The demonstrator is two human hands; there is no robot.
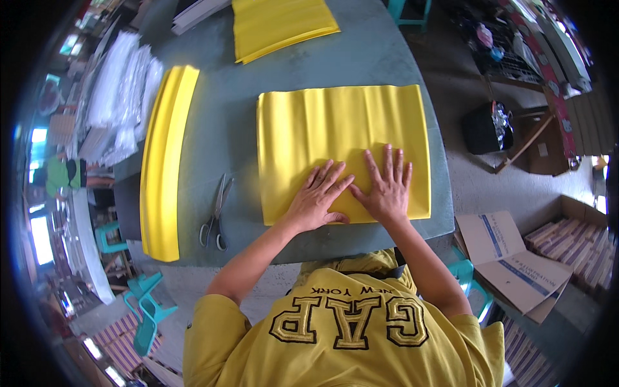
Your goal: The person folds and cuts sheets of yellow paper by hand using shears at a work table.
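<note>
A stack of yellow sheets (pixel 342 122), softly rippled across its top, lies in front of me on the grey-green table (pixel 219 122). Both palms rest on its near half. My left hand (pixel 319 198) lies flat with the fingers spread, pointing up and to the right. Beside it, my right hand (pixel 387 187) is also flat, its fingers apart and pointing away from me; the two thumbs come near each other. Left of the stack, a pair of scissors (pixel 218 216) with dark handles lies slightly opened, touched by neither hand.
A long folded yellow piece (pixel 166 161) lies along the table's left side. More yellow sheets (pixel 284 29) are at the far edge. Plastic-wrapped bundles (pixel 122 97) stand at left. Flattened cardboard (pixel 509 258), a black bin (pixel 488 132) and a teal stool (pixel 149 309) surround the table.
</note>
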